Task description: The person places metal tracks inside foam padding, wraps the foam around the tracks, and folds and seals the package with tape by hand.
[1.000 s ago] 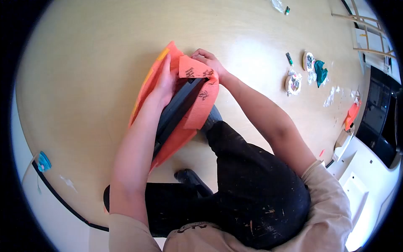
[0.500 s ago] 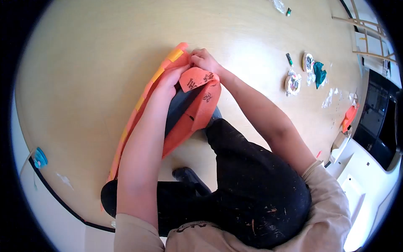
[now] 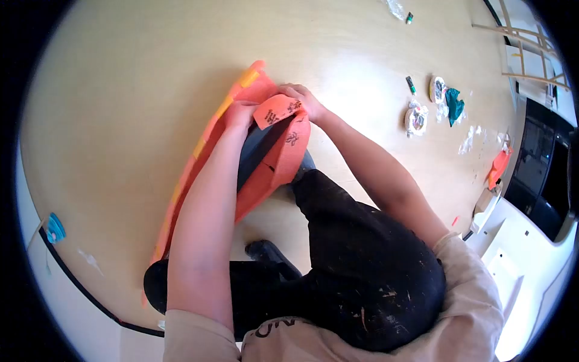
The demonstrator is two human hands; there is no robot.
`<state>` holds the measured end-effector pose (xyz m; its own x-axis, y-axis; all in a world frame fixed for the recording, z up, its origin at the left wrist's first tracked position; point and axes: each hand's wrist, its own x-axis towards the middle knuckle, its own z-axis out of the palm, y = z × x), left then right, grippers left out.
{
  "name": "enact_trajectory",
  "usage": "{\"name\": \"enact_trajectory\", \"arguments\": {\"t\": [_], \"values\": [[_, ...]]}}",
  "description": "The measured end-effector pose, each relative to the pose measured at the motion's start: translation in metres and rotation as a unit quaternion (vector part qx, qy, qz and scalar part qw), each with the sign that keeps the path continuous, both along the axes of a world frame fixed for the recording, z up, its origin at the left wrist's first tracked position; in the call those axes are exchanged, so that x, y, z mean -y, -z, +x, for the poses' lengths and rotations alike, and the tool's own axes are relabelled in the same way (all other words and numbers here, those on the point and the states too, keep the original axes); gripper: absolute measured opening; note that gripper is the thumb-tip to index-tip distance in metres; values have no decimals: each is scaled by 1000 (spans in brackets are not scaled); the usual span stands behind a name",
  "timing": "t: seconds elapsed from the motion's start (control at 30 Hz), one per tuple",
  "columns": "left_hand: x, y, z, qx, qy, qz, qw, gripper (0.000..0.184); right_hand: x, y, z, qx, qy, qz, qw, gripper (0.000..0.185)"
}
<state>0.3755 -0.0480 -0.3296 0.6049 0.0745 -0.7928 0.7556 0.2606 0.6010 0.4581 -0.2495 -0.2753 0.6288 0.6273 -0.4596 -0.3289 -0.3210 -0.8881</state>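
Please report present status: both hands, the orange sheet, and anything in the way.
Left hand, right hand at orange sheet's upper end, grips partly hidden. Sheet on both sides of dark piece. Possible obstacle: right foot, close beside.

Orange sheet point(image 3: 289, 151), one: folded, dark characters on the turned flap, yellow strips point(image 3: 248, 78) along the left edge; wrapped partly around a dark, long object point(image 3: 256, 154). Left hand point(image 3: 241, 114): gripping the sheet left of the flap. Right hand point(image 3: 306, 104): at the sheet's far right corner, fingers partly hidden. Floor point(image 3: 114, 133): pale, wood-toned. Dark trousers point(image 3: 368, 259): knees bent, pale specks. Far right: two green-and-black cylinders point(image 3: 411, 85), two plastic-wrapped round items point(image 3: 416, 119), crumpled green material point(image 3: 455, 107), wooden frame point(image 3: 523, 37). Left: blue object point(image 3: 55, 228), near the floor's edge.
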Motion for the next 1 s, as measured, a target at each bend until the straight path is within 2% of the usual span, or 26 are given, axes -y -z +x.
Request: {"name": "enact_trajectory", "arguments": {"t": [0.03, 0.07, 0.1, 0.13, 0.17, 0.2, 0.27, 0.3, 0.37, 0.4, 0.43, 0.5, 0.53, 0.57, 0.63, 0.67, 0.7, 0.77, 0.8, 0.83, 0.9, 0.93, 0.97, 1.0], "values": [[-2, -4, -3, 39, 75, 48, 995, 27, 0, 8, 2, 3, 2, 1, 1000, 39], [-5, -9, -9, 61, 52, 46, 996, 37, 1, 16, 4, 140, -72, -63, 985, 39], [-8, -32, -10, 63, 55, 48, 995, 37, 0, 23, 6, 272, -142, -125, 943, 39], [-11, -65, -8, 92, -7, 38, 995, 43, -5, 29, 5, 206, -75, -97, 971, 34], [-12, -91, -7, 119, -70, 28, 990, 49, -9, 29, 5, 203, -73, -96, 972, 34], [-9, -108, -5, 118, -68, 29, 990, 49, -13, 27, 7, 299, -119, -126, 939, 33], [-4, -129, -7, 219, 84, 65, 970, 47, -20, 21, 14, 448, -212, -198, 846, 31], [-5, -129, -13, 220, 83, 66, 970, 47, -27, 10, 14, 450, -212, -197, 845, 31], [-5, -124, -23, 272, 198, 231, 913, 58, -41, -11, 3, 362, -68, -284, 885, 32], [-9, -125, -23, 283, 225, 268, 893, 63, -44, -12, -4, 394, 83, -224, 888, 32], [-12, -133, -20, 282, 225, 267, 894, 63, -43, -12, -5, 392, 82, -225, 888, 32], [-19, -143, -14, 208, 255, 203, 922, 62, -38, -16, -4, 269, 158, -229, 922, 32], [-26, -124, -15, 224, 265, 206, 915, 53, -29, -26, -4, 218, 142, -234, 937, 26], [-30, -106, -18, 225, 262, 207, 915, 53, -25, -37, -9, 220, 140, -233, 937, 26], [-34, -95, -18, 247, 221, 162, 929, 48, -11, -52, -28, 240, 142, -116, 953, 23], [-40, -91, -13, 248, 242, 153, 925, 47, 0, -56, -33, 237, 101, -84, 963, 37], [-46, -84, -10, 208, 250, 121, 938, 48, 5, -65, -38, 237, 97, -82, 963, 37], [-57, -75, -1, 206, 282, 139, 926, 49, 11, -84, -45, 358, -40, -69, 930, 53], [-60, -71, -1, 211, 270, 135, 930, 49, 14, -87, -40, 338, -100, -65, 934, 66], [-63, -67, -1, 217, 258, 130, 932, 49, 12, -88, -38, 337, -100, -67, 934, 66], [-65, -53, -4, 196, 263, 148, 933, 50, 2, -86, -34, 419, -153, -107, 889, 77], [-64, -42, -9, 196, 240, 189, 932, 52, -4, -77, -30, 426, -151, -113, 885, 87], [-66, -33, -12, 197, 216, 233, 928, 54, -7, -70, -25, 426, -151, -112, 885, 87], [-70, -33, -15, 191, 199, 198, 941, 60, -13, -66, -21, 430, -163, -148, 876, 86]]}}
